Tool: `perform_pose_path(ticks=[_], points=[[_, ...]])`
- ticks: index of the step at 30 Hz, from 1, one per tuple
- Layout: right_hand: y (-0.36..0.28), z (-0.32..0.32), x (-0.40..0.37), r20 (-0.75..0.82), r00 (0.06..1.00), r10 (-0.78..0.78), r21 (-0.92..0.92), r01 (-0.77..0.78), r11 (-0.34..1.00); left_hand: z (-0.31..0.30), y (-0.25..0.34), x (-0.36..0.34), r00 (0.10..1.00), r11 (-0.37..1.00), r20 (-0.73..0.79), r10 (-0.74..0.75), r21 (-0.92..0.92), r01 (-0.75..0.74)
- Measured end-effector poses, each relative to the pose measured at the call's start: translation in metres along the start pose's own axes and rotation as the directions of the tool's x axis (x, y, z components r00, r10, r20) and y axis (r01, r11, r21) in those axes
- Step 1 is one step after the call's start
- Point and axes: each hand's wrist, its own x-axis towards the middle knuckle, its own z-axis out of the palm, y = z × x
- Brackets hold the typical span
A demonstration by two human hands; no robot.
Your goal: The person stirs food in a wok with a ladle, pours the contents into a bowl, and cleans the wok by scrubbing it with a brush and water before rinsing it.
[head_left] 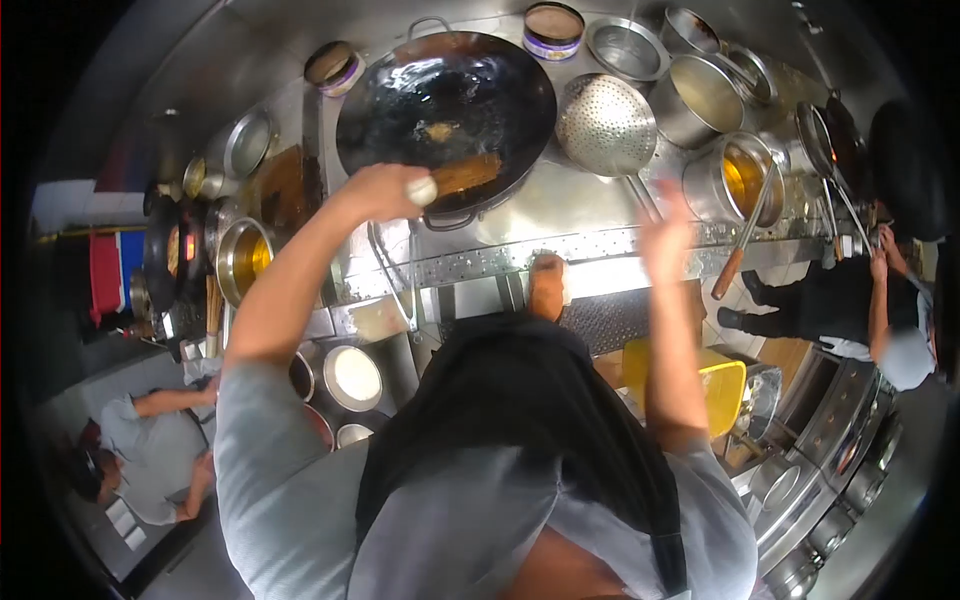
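My left hand (385,192) is closed around a brown bamboo wok brush (468,176), its pale round end showing beside my fingers. The brush reaches over the near rim of a big dark wok (400,125), where a little liquid and a small tan patch lie at the bottom. Smeared by motion, my right hand (667,235) is close to the handle of a perforated metal skimmer (605,125). Whether its fingers grip that handle does not show clearly.
Right of the skimmer stand metal pots (697,105) and a pot of yellow oil (715,185) with a wooden-handled tool (728,275). Another oil pot (240,265) is at left. A yellow bin (728,395) sits below right. Other people work at left (160,450) and right (825,300).
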Motion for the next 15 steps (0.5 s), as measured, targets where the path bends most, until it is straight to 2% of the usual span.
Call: perform_pose_path(ticks=[1,2,3,4,5,6,7,8,9,10,11,12,14,15], points=[[-0.013,0.057,-0.015,0.159,0.987,-0.012,0.346,-0.045,0.937,0.010,-0.011,0.048,0.999,0.997,-0.015,-0.048,0.060,0.048],[-0.069,0.074,-0.027,0.237,0.900,-0.366,0.153,0.337,0.929,0.014,-0.022,0.090,0.995,0.988,-0.031,-0.098,0.117,0.101],[-0.114,0.099,-0.036,0.292,0.865,-0.408,0.241,0.346,0.907,0.002,-0.027,0.119,0.982,0.983,-0.050,-0.180,0.011,0.181],[-0.132,0.125,-0.048,0.328,0.833,-0.446,0.243,0.382,0.892,-0.012,-0.025,0.136,0.962,0.962,-0.069,-0.264,-0.098,0.256],[-0.143,0.148,-0.055,0.399,0.792,-0.461,0.223,0.404,0.887,-0.016,-0.019,0.135,0.965,0.964,-0.061,-0.256,-0.093,0.250],[-0.151,0.165,-0.061,0.471,0.744,-0.473,0.214,0.424,0.880,-0.016,-0.015,0.127,0.970,0.965,0.093,-0.223,-0.121,0.233],[-0.154,0.176,-0.062,0.466,0.752,-0.466,0.220,0.411,0.884,-0.017,-0.012,0.120,0.953,0.965,0.240,-0.182,-0.143,0.220],[-0.155,0.183,-0.063,0.562,0.687,-0.461,0.172,0.448,0.877,-0.006,-0.011,0.106,0.950,0.966,0.253,-0.184,-0.133,0.223],[-0.155,0.191,-0.063,0.651,0.616,-0.443,0.126,0.487,0.864,0.008,-0.011,0.087,0.997,0.999,0.064,-0.037,0.038,0.034],[-0.155,0.199,-0.059,0.651,0.625,-0.430,0.123,0.472,0.873,0.016,-0.012,0.080,0.983,0.963,-0.093,0.157,0.234,-0.132],[-0.155,0.204,-0.060,0.689,0.630,-0.359,0.035,0.466,0.884,0.001,-0.007,0.087,0.995,0.978,0.063,0.084,0.187,-0.094],[-0.155,0.208,-0.060,0.720,0.630,-0.292,-0.049,0.466,0.884,-0.013,0.001,0.097,0.978,0.987,0.160,-0.133,0.109,0.116],[-0.153,0.201,-0.052,0.733,0.614,-0.293,-0.033,0.462,0.886,-0.018,-0.018,0.132,0.976,0.977,0.072,-0.204,-0.039,0.207],[-0.153,0.198,-0.047,0.745,0.611,-0.267,-0.052,0.452,0.890,-0.014,-0.022,0.137,0.977,0.979,0.075,-0.200,-0.032,0.203]])
